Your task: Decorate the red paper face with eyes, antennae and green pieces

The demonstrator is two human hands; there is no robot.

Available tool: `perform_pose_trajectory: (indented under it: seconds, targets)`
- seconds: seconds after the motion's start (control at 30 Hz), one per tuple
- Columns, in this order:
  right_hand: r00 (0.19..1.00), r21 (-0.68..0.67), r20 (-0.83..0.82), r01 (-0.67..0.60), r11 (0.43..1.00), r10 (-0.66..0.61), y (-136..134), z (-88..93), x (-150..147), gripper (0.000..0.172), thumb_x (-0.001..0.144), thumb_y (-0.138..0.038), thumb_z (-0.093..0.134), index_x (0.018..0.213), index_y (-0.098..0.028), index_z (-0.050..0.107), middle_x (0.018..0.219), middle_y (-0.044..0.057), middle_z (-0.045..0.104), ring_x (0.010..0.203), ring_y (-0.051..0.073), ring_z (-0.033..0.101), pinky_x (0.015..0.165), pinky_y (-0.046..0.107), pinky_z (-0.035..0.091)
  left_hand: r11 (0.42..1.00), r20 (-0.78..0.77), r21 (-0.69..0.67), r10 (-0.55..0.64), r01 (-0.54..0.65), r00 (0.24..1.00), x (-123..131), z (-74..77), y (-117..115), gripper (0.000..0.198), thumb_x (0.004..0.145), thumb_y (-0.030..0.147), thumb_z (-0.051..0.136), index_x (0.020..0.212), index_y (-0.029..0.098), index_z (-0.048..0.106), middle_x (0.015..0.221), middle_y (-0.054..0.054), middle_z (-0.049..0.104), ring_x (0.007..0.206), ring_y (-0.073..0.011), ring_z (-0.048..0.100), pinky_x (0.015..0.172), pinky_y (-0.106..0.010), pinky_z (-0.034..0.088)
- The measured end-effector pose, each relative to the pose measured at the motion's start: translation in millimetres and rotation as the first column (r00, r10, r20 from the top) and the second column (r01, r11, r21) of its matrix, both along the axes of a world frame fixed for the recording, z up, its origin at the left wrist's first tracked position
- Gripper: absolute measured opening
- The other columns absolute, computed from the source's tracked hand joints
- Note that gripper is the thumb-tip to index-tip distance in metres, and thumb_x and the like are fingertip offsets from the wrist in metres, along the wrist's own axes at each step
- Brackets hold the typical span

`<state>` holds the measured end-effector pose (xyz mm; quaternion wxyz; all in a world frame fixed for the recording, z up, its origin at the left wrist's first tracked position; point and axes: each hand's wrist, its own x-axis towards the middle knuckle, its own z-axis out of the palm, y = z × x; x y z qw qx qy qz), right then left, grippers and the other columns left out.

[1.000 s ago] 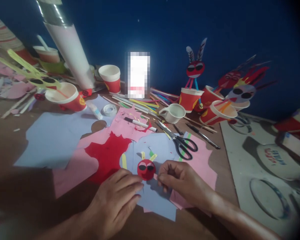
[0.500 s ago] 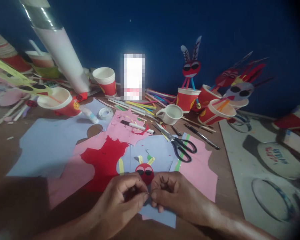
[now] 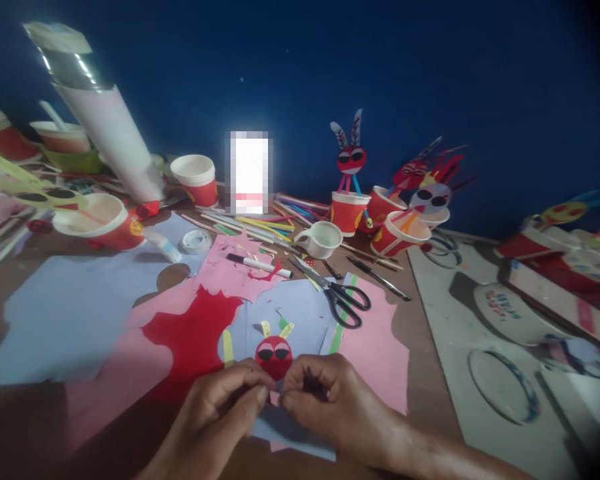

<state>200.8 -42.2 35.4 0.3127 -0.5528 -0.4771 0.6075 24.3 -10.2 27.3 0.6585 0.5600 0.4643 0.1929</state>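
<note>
A small pink paper scrap [image 3: 275,399] is pinched between my left hand [image 3: 213,410] and my right hand [image 3: 325,400], fingertips almost meeting. Just above them lies a round red paper face [image 3: 274,355] with black sunglasses and yellow paper strips [image 3: 273,329] at its top. It rests on a pale blue paper sheet [image 3: 290,313]. A pink paper sheet [image 3: 375,353] lies to the right of my right hand, and a red paper offcut [image 3: 190,347] to the left of my left hand.
Black-handled scissors [image 3: 343,300] and a black-capped marker [image 3: 257,265] lie on the papers. Beyond stand a glue tube [image 3: 163,247], a tape roll [image 3: 197,241], red paper cups [image 3: 347,213], a white mug [image 3: 325,240], and a white paper tube [image 3: 110,140]. A grey board [image 3: 500,387] lies right.
My left hand has moved from lying flat on the paper to pinching beside my right hand. The hands have moved below the red face. The whole scene has shifted left in view.
</note>
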Motion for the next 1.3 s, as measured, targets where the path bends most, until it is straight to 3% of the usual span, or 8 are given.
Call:
perform_pose_trajectory:
  seconds: [0.1,0.3,0.47,0.6,0.77,0.9,1.07,1.3]
  targets:
    - [0.997,-0.020,0.011,0.073,0.997,-0.073,2,0.5,0,0.011,0.072,-0.019,0.055,0.062,-0.015,0.055,0.056,-0.005,0.049,0.052,0.007,0.039,0.048,0.019,0.031,0.996,0.033,-0.093,0.002,0.001,0.999,3,1.9,1,0.019,0.078,0.034,0.056,0.075,0.018,0.067,0.060,0.003,0.049,0.047,-0.0078,0.036,0.045,-0.018,0.031]
    - [0.991,0.023,0.074,0.110,0.994,-0.111,2,1.3,-3,0.012,0.071,-0.019,0.055,0.059,-0.016,0.053,0.054,-0.005,0.046,0.051,0.008,0.037,0.047,0.020,0.030,0.995,0.038,0.002,0.099,-0.099,0.994,12,5.2,-2,0.015,0.074,0.028,0.062,0.065,0.017,0.066,0.061,0.001,0.052,0.054,-0.0100,0.042,0.047,-0.017,0.034]
    - [0.990,0.097,0.097,0.095,0.991,-0.104,2,0.9,-7,0.015,0.071,-0.016,0.054,0.056,-0.016,0.051,0.053,-0.005,0.046,0.051,0.008,0.039,0.048,0.019,0.032,0.996,0.033,-0.012,0.092,-0.091,0.995,8,5.1,1,0.019,0.075,0.028,0.061,0.062,0.014,0.063,0.056,0.003,0.047,0.050,-0.0080,0.037,0.046,-0.018,0.030]
    - [0.985,0.196,0.158,0.034,0.980,-0.066,2,3.0,-3,0.014,0.075,-0.012,0.056,0.062,-0.015,0.059,0.058,-0.003,0.055,0.055,0.010,0.049,0.052,0.019,0.037,0.978,0.101,-0.199,0.076,-0.055,0.992,3,1.6,1,0.032,0.081,0.040,0.054,0.067,0.013,0.062,0.053,0.002,0.050,0.045,-0.0075,0.039,0.045,-0.019,0.029]
    - [0.972,0.448,0.209,-0.196,0.872,0.111,1,9.2,4,0.015,0.079,-0.011,0.057,0.072,-0.015,0.069,0.072,0.003,0.065,0.068,0.013,0.059,0.064,0.020,0.043,0.851,0.254,-0.520,0.071,0.074,0.965,0,-7.9,-3,0.038,0.078,0.049,0.057,0.065,0.014,0.057,0.058,-0.002,0.057,0.037,-0.0051,0.036,0.038,-0.019,0.021]
    - [0.972,0.305,0.231,-0.103,0.947,0.031,0,11.3,3,0.009,0.074,-0.012,0.059,0.069,-0.015,0.065,0.063,0.000,0.060,0.057,0.010,0.052,0.053,0.019,0.039,0.929,0.195,-0.370,0.069,0.009,0.978,-3,-11.8,-5,0.033,0.075,0.048,0.064,0.076,0.015,0.061,0.048,0.005,0.044,0.041,-0.0060,0.032,0.042,-0.019,0.025]
    - [0.975,0.134,0.194,0.085,0.987,-0.111,-1,2.9,-5,0.014,0.074,-0.024,0.058,0.064,-0.015,0.061,0.057,-0.002,0.054,0.054,0.010,0.045,0.050,0.020,0.036,0.975,0.181,-0.207,0.124,-0.085,0.976,2,-10.5,-4,0.024,0.070,0.041,0.070,0.077,0.018,0.068,0.058,0.004,0.049,0.046,-0.0073,0.040,0.044,-0.019,0.032]
    - [0.983,0.281,0.087,0.129,0.951,-0.159,2,0.9,-7,0.011,0.075,-0.015,0.057,0.066,-0.016,0.063,0.061,-0.004,0.057,0.058,0.009,0.051,0.056,0.018,0.039,0.973,0.128,-0.122,0.209,-0.194,0.969,8,-11.2,-3,0.014,0.073,0.029,0.066,0.066,0.018,0.066,0.059,0.002,0.054,0.048,-0.0100,0.046,0.048,-0.021,0.038]
